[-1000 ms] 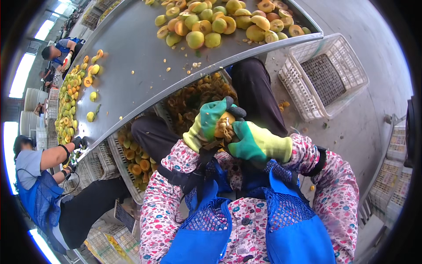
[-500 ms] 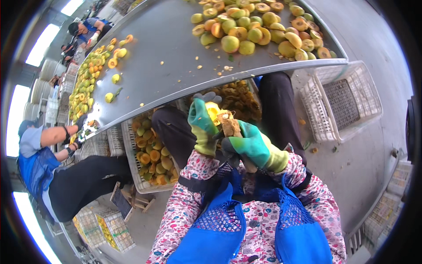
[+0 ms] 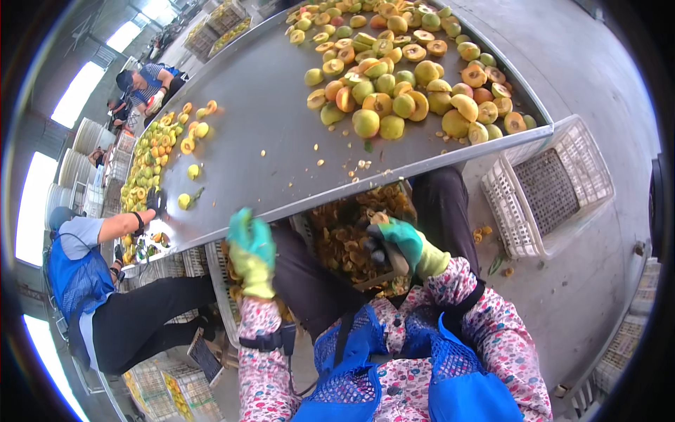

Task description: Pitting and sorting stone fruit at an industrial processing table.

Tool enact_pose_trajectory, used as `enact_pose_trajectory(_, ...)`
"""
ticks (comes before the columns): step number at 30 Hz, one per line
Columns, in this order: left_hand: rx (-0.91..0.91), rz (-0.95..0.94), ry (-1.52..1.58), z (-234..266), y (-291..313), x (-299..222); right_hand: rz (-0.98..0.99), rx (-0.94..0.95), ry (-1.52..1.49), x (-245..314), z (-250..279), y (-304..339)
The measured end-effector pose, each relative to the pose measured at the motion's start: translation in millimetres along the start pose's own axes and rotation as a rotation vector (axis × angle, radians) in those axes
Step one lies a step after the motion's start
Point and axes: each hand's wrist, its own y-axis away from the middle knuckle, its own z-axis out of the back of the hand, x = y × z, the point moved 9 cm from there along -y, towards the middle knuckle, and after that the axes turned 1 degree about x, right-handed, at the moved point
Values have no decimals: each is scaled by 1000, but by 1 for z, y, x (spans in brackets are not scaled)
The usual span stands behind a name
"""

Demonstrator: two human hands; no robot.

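My left hand [image 3: 253, 250], in a green and yellow glove, is over the crate of halved fruit [image 3: 228, 271] by my left knee. Its back faces me and its fingers are hidden, so I see nothing in it. My right hand [image 3: 415, 247], gloved alike with dark grey fingers, is closed between my knees. A tan, handle-like piece [image 3: 396, 260] sticks out below it, its working end hidden. A small brown lump [image 3: 380, 219] shows at the thumb side. Beneath this hand lies a crate of brown fruit scraps [image 3: 344, 235].
A grey metal table [image 3: 246, 155] spans ahead, with a raised rim. Piled on it are halved yellow-green fruits [image 3: 394, 91] and loose seeds. At right on the floor stands a white plastic crate [image 3: 517, 211]. A co-worker in a blue vest [image 3: 84, 253] works at the left.
My left hand has moved left and down, away from my right hand, and the yellow fruit piece no longer shows in it. My right hand has shifted slightly right. The table appears lower in view.
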Motion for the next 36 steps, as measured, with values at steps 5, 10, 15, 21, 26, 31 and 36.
enact_pose_trajectory(5, 192, -374, -83, -150, -46, -128, -142, -139, -99, -17, 15, 29)
enact_pose_trajectory(10, 538, -263, -403, -255, -81, -136, -137, -207, -80, -7, 11, 51)
enact_pose_trajectory(15, 722, 103, 502, -253, -74, -93, 29, -220, 22, 12, 10, 42)
enact_pose_trajectory(21, 817, 488, 1378, -166, 15, -115, 349, -502, 1005, 96, -38, 51)
enact_pose_trajectory(26, 715, 377, 1592, -138, 46, -139, 321, -551, 1356, 96, -54, 48)
enact_pose_trajectory(31, 492, 187, 1289, -120, 64, -129, 324, -526, 1400, 85, -67, 55)
enact_pose_trajectory(36, 536, 483, 1522, -127, 81, -138, 392, -549, 1554, 78, -72, 61)
